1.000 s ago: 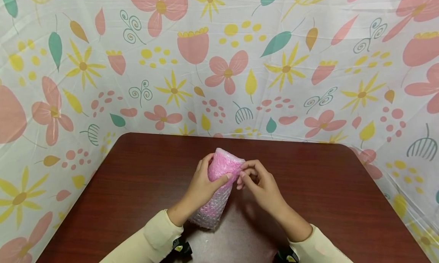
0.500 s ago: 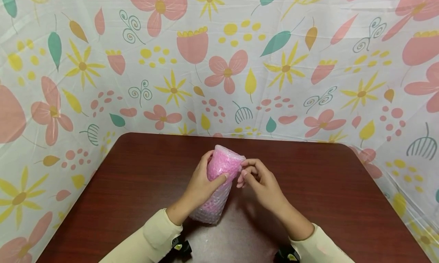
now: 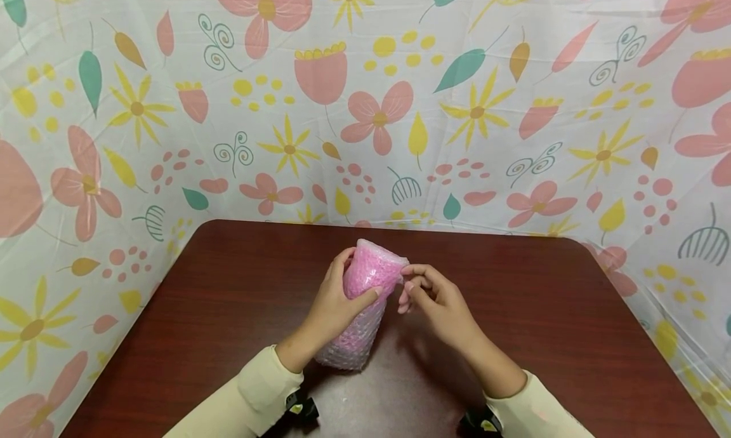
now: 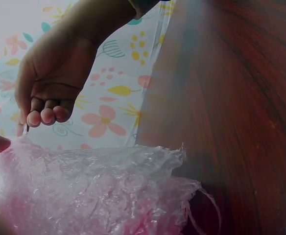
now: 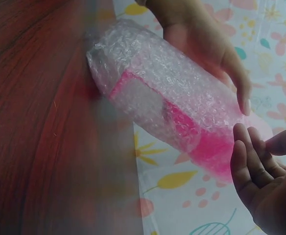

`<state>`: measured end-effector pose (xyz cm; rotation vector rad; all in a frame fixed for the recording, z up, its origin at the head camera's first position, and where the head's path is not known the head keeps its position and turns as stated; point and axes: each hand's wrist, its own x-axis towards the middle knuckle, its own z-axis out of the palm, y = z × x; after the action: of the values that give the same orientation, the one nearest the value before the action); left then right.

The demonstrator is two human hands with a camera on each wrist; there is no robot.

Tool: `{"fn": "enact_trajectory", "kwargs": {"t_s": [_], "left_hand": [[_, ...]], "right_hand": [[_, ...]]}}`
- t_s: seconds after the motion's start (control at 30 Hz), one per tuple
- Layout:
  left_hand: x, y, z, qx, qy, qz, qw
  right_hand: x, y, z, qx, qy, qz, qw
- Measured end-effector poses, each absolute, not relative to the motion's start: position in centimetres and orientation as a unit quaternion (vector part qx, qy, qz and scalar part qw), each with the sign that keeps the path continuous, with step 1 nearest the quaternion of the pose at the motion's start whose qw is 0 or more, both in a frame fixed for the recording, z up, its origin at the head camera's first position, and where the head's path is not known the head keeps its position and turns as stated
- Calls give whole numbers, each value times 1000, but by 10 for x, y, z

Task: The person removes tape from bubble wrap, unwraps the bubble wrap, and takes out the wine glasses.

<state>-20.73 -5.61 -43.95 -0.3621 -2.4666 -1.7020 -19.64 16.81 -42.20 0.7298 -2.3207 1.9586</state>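
Note:
A pink item wrapped in bubble wrap (image 3: 355, 343) leans over the middle of the table, its top end away from me. My left hand (image 3: 331, 308) grips its upper part from the left, thumb across the front. At the top right corner, my right hand (image 3: 442, 305) pinches the edge of the wrap between thumb and index finger. The right wrist view shows bright pink edges through the clear bubble wrap (image 5: 157, 63). Loose, crinkled film (image 4: 177, 159) sticks out at the package's lower end in the left wrist view. What the pink item is stays hidden under the layers.
The dark red-brown wooden table (image 3: 531, 311) has rounded far corners. A white curtain (image 3: 365, 171) printed with flowers and leaves hangs close behind and along both sides. Black straps with cameras (image 3: 302, 409) sit at the wrists under cream sleeves (image 3: 245, 387).
The wrapped package has shifted slightly up and away, its lower end rising in the view. Both hands keep their hold and move only a little.

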Motion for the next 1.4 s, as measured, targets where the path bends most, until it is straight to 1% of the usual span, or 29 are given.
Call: {"fn": "enact_trajectory", "kwargs": {"t_s": [0.23, 0.5, 0.73, 0.93, 1.07, 1.23, 1.3, 1.4], "left_hand": [[-206, -56, -437, -127, -814, -564, 60], [-209, -57, -438, -127, -799, -583, 73], [-210, -59, -437, -116, -803, -579, 86], [-211, -60, -438, -91, -824, -554, 75], [-211, -61, -438, -92, -829, -547, 65], [-212, -62, -439, -100, -820, -562, 41], [-213, -61, -439, -101, -812, -573, 38], [-214, -61, -439, -100, -805, -583, 49]], "right_hand": [[-197, 169, -421, 227, -746, 626, 9], [-198, 171, -420, 231, -749, 621, 5], [-198, 171, -418, 237, -749, 618, -11], [-198, 172, -418, 234, -757, 610, -20], [-197, 171, -417, 228, -759, 609, -26], [-196, 170, -417, 226, -763, 606, -25], [-198, 170, -417, 230, -763, 604, -22], [-200, 171, -418, 232, -761, 606, -16]]}}
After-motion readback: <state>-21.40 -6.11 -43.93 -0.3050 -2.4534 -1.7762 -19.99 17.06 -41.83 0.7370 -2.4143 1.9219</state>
